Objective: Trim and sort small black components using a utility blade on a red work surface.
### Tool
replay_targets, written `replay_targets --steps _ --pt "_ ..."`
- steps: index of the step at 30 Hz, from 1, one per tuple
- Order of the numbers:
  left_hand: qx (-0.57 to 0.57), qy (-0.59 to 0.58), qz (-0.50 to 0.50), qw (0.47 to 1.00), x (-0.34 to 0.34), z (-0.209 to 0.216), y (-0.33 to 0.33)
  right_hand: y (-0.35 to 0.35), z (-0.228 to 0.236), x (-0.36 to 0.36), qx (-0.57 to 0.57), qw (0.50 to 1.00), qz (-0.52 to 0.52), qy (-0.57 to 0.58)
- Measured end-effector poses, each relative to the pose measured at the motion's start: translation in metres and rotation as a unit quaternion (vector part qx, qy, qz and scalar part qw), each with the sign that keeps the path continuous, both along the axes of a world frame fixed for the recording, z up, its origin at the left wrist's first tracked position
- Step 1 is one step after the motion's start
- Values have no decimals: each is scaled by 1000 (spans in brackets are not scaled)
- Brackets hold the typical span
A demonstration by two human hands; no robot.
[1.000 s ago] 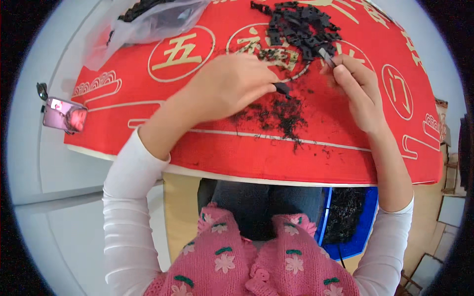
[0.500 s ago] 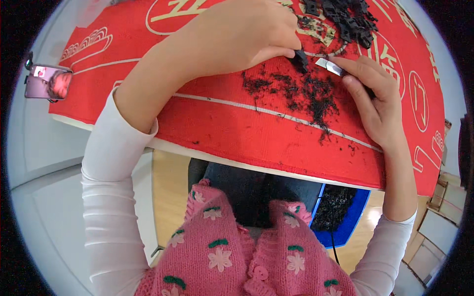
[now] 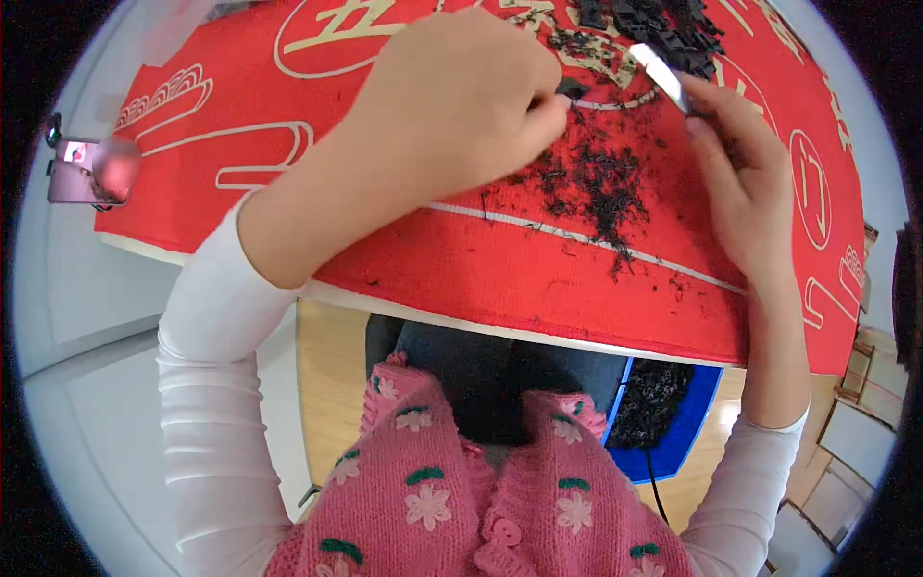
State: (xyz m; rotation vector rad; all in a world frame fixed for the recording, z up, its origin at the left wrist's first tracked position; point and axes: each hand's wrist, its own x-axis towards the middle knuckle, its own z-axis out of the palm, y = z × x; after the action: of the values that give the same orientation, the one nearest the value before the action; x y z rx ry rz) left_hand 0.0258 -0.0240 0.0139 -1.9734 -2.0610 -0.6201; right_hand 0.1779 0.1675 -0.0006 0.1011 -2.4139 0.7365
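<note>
My left hand [image 3: 461,111] is closed, with its fingertips on a small black part [image 3: 573,88] that shows only as a dark end; the rest is hidden by the fingers. In my right hand [image 3: 745,159] a knife blade [image 3: 660,73] is pinched between thumb and fingers. Its bright, bare end points up and to the left, apart from the black part. Thin black trimmings [image 3: 611,197] lie scattered on the red tablecloth [image 3: 461,269] between and below my hands.
Beyond my right hand is a heap of black parts [image 3: 683,34]. At the left edge of the table stands a phone [image 3: 91,173]. Below the table's front edge, a blue bin [image 3: 694,423] holds black scraps. Boxes [image 3: 856,433] stand on the floor at right.
The blade has moved up, away from the black part, and now points farther up. My left hand has turned and shifted slightly nearer, covering most of the part.
</note>
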Motion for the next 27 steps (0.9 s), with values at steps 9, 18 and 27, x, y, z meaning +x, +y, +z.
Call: replay_targets --steps 9,18,27 --pt "52 -125 95 986 20 -5 -9 -31 13 12 -354 914 -2 -197" --pt "85 -64 73 992 15 -10 -6 -35 6 3 -301 933 22 -196" --pt "98 -33 68 992 14 -13 -3 -38 9 1 -272 942 17 -194"
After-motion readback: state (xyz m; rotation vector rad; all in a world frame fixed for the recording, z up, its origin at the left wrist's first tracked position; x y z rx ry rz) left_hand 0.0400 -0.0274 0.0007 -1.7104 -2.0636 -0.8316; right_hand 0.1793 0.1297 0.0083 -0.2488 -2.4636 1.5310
